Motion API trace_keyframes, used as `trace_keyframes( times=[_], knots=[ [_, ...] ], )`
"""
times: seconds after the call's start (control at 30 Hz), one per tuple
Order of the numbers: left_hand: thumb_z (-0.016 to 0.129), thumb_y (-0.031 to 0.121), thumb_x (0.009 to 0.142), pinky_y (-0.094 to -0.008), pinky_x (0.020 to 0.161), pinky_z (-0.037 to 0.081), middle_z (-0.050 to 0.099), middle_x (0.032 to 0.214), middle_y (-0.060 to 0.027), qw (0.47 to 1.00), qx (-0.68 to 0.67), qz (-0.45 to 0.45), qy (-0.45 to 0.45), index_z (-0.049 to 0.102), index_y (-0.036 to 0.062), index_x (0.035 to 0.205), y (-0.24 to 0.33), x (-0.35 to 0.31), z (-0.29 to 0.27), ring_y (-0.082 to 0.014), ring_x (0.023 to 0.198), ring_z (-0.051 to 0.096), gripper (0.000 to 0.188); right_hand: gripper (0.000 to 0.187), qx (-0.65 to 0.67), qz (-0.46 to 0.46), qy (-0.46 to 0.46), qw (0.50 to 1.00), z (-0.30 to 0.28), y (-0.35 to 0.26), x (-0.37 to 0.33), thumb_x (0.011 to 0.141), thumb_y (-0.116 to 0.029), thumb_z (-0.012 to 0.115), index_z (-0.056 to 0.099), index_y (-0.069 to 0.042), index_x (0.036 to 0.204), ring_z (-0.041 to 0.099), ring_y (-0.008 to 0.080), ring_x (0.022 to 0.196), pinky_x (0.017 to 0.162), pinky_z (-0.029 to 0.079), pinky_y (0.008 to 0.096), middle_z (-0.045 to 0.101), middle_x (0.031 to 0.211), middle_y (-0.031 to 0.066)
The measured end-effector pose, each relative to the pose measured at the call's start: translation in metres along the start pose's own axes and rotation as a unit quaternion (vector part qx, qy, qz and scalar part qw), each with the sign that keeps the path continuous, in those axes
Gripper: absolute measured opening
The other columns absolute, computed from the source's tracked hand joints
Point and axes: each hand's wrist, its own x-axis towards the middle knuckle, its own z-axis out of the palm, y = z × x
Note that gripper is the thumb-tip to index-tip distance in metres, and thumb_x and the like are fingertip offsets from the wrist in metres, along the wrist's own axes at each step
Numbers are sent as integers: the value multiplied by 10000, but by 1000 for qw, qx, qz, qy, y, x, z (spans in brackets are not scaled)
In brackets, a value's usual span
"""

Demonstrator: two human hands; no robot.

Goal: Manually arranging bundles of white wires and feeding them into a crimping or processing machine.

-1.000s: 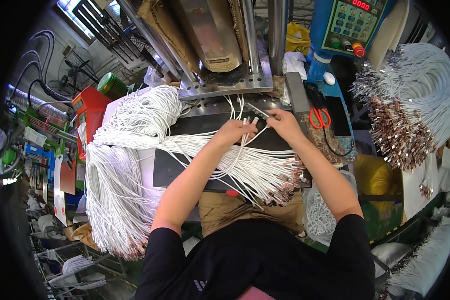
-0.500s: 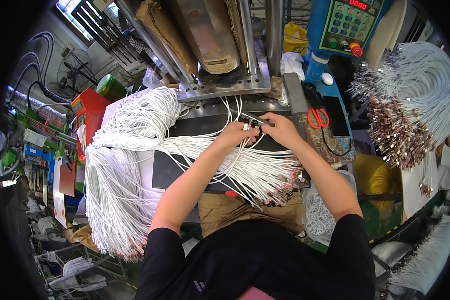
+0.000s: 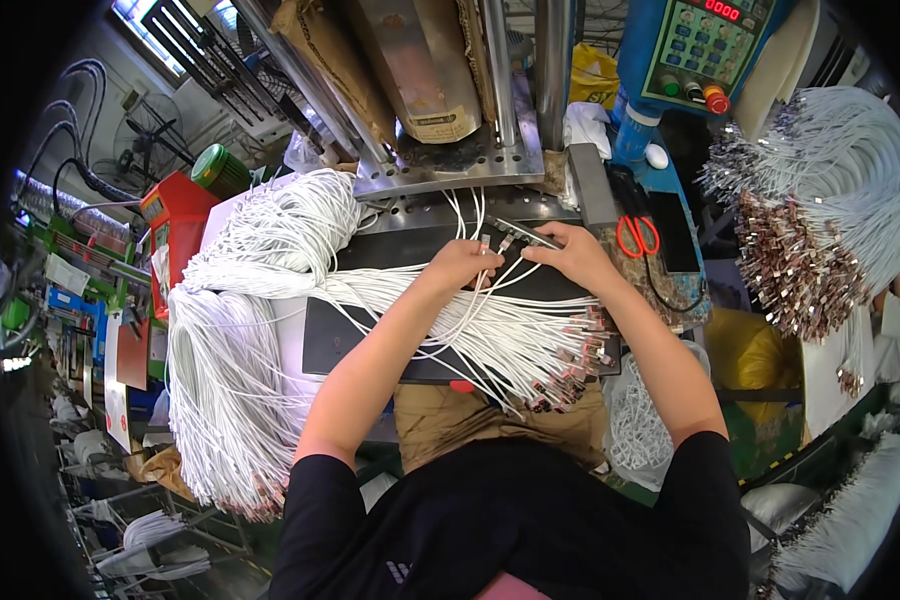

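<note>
My left hand [image 3: 462, 266] is closed, thumb and fingers pinching a white cable near its small metal connector end [image 3: 485, 245]. To its right, my right hand [image 3: 578, 258] is closed on a narrow dark metal bar [image 3: 526, 233] that slants down toward its fingers. Another cable's connector [image 3: 506, 243] sits against the bar, between the two hands. Under my hands, a thick bundle of white cables [image 3: 515, 335] spreads over a black board [image 3: 335, 340], its brownish connector ends pointing right. My fingertips partly hide the cable ends.
Behind my hands stands a press with a steel plate [image 3: 450, 175]. More white cables [image 3: 235, 380] hang over the left side. Orange-handled scissors [image 3: 637, 236] and a phone [image 3: 675, 232] lie to the right, below a blue control box [image 3: 705, 50]. Hanging cables [image 3: 820, 210] fill the far right.
My hands have drawn apart a little: the left went left with its cable, the right slightly right and away from me. The bar and the connectors now show more plainly between them.
</note>
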Motion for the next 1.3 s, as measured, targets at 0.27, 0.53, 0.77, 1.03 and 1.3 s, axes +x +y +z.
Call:
trace_keyframes(
  times=[0.27,0.53,0.77,1.03,1.3],
  knots=[
    [696,186,891,-246,640,480,646,775,0,999,14,13,-39,709,33,935,2,-5,-1,-90,684,591,160,602,-5,4,-32,999,-1,2,-2,735,-455,819,697,-24,1137,690,271,972,863,506,363,720,1031,174],
    [686,272,926,-237,631,468,644,773,-8,999,-28,19,14,708,9,942,7,-14,12,-88,672,580,264,603,-15,11,-35,999,0,-8,-6,732,-456,821,699,-30,1140,691,284,974,859,510,370,720,1038,183],
    [660,233,931,-227,552,463,662,738,-35,998,42,35,30,720,-2,884,-3,-7,-13,-101,592,579,248,622,-57,-9,4,998,0,1,0,729,-471,820,695,-34,1154,693,288,983,865,510,378,721,1041,188],
    [678,254,923,-233,520,417,634,691,-17,992,98,70,33,702,11,831,-11,-4,-7,-84,571,543,261,556,-29,5,-74,997,-4,-11,-7,752,-409,826,692,-19,1125,681,215,863,797,502,342,726,942,134],
    [662,259,938,-249,520,417,654,708,-30,978,166,107,74,710,-13,859,-8,-10,1,-79,575,540,288,403,-29,-9,-75,997,-5,-21,-11,798,-227,811,682,-1,1106,640,115,865,798,488,284,727,958,67]
  ],
)
